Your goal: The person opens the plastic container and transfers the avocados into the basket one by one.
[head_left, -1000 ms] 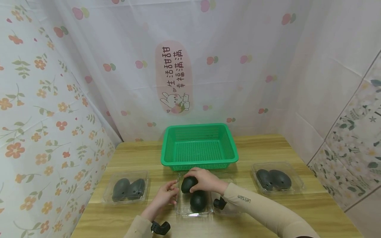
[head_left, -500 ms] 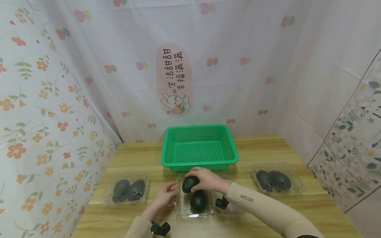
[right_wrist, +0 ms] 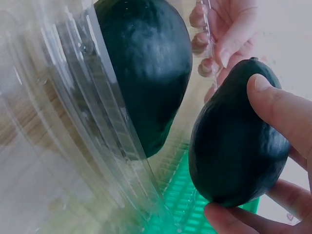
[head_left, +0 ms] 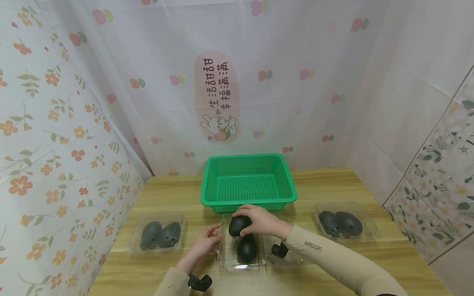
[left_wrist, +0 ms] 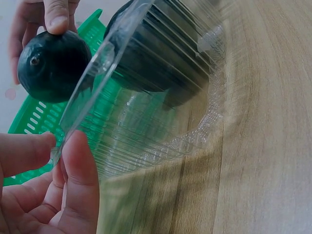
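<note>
A dark green avocado (head_left: 238, 226) is held by my right hand (head_left: 262, 222), thumb on one side and fingers on the other. It hangs over the far part of an open clear plastic clamshell box (head_left: 242, 267). A second avocado (head_left: 247, 250) lies inside that box, nearer to me. My left hand (head_left: 203, 244) pinches the box's left rim between thumb and fingers, as the left wrist view shows at the plastic edge (left_wrist: 68, 129). In the right wrist view the held avocado (right_wrist: 236, 141) is outside the plastic wall, its stem end up.
Behind the box stands a green perforated basket (head_left: 248, 204) with nothing in it. Clear boxes with two avocados each sit at the left (head_left: 135, 246) and right (head_left: 370, 233). The open box's lid (head_left: 283, 262) spreads under my right forearm. A patterned curtain (head_left: 281, 102) closes off the back.
My right hand has moved slightly up and to the right with the avocado, away from the box's left rim. The left hand stays at the rim.
</note>
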A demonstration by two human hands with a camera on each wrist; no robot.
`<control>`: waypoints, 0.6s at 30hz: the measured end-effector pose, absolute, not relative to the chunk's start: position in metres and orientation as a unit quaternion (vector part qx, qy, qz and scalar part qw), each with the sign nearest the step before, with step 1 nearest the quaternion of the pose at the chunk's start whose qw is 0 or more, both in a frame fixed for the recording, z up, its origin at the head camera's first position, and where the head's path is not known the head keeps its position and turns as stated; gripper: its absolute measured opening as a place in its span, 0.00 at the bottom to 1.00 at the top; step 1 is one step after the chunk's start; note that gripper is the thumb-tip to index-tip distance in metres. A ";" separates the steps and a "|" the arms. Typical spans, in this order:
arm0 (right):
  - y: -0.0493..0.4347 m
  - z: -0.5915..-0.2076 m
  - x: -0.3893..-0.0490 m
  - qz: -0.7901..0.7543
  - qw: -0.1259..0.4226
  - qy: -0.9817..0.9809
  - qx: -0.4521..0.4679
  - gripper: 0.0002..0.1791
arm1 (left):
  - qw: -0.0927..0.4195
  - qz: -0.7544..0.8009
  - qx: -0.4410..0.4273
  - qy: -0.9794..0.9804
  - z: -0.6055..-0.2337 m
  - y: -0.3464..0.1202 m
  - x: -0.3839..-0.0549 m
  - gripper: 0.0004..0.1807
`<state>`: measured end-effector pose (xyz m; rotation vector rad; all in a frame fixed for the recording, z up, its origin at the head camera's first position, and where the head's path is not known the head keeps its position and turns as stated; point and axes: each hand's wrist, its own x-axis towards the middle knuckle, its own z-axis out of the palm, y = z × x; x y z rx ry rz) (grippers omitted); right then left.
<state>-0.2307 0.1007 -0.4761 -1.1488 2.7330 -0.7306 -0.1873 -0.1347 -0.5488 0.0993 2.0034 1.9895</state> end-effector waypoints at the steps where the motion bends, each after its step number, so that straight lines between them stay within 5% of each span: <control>1: 0.102 -0.475 -0.231 -0.240 0.045 0.894 -0.375 0.30 | 0.158 0.695 0.035 0.700 -0.549 -0.135 -0.188 0.29; 18: 0.120 -0.462 -0.234 -0.252 0.032 0.889 -0.380 0.31 | 0.157 0.697 0.040 0.699 -0.547 -0.135 -0.187 0.29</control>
